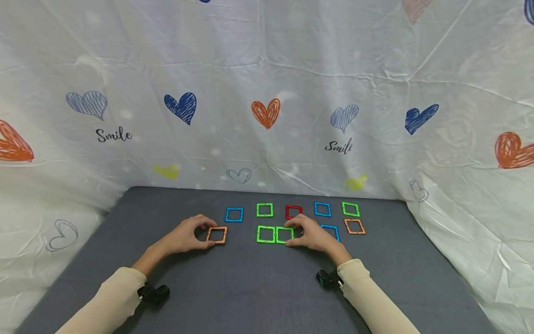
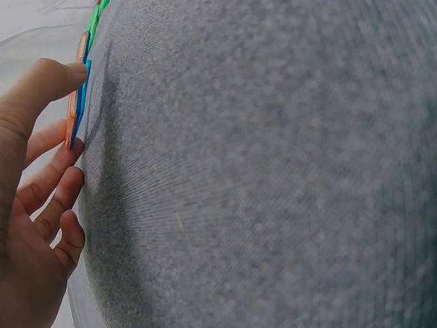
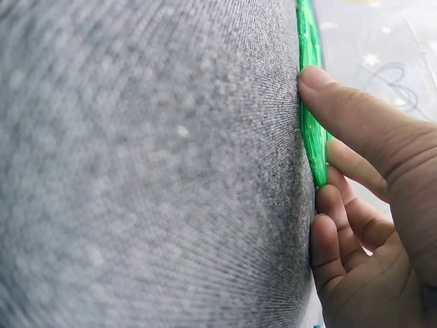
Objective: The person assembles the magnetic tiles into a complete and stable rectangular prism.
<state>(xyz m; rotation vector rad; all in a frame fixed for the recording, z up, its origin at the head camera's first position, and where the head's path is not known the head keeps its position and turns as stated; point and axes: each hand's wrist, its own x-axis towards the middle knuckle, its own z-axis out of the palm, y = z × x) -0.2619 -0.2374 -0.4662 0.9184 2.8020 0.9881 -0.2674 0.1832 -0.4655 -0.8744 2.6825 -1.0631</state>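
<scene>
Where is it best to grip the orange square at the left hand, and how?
Likely best: pinch its near and far edges, coming from the left, as the left hand does. The orange square is flat and straight-sided, and this leaves its right edge uncovered toward two adjoining green squares.

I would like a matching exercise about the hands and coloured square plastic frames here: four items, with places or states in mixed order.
Column 1
1. Left hand
2. Red square plastic frame
3. Right hand
4. Untouched orange square plastic frame

Column 2
A. Pinches a green square plastic frame
B. Nearer row, right of a blue square plastic frame
C. Pinches another orange frame
D. Far row, between another green frame and another blue frame

Pairs: 1-C, 2-D, 3-A, 4-B
</scene>
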